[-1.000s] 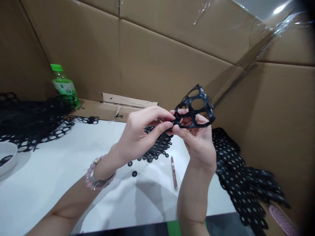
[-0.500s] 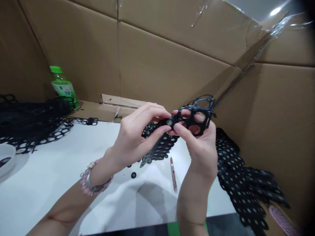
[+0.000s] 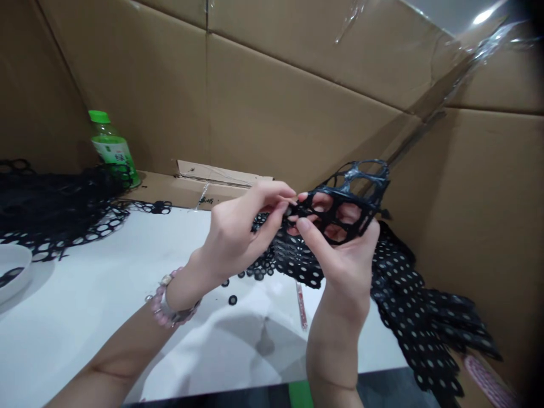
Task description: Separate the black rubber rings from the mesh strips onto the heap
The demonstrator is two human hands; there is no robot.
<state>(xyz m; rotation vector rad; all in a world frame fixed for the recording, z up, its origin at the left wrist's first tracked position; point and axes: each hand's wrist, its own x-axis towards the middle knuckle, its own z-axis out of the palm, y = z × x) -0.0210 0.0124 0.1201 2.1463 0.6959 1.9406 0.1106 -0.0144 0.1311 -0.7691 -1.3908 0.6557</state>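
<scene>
Cardboard walls on three sides, panels meeting at creased seams. Clear tape across upper right seam, partly loose. Torn cardboard flap low against back wall. White bench in front, near edge above dark surface with green strip. Small bright glare at top right.

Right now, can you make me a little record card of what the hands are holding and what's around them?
Left hand: pinches the black lattice strip
Right hand: holds the same strip, fingertips showing through its holes
Black lattice strip: curled, with round holes
Left wrist: pink beaded bracelet
White table: small black ring, slim pinkish stick, white bowl
Beside the hands: black punched sheets
Behind: green-capped bottle, cardboard wall
</scene>
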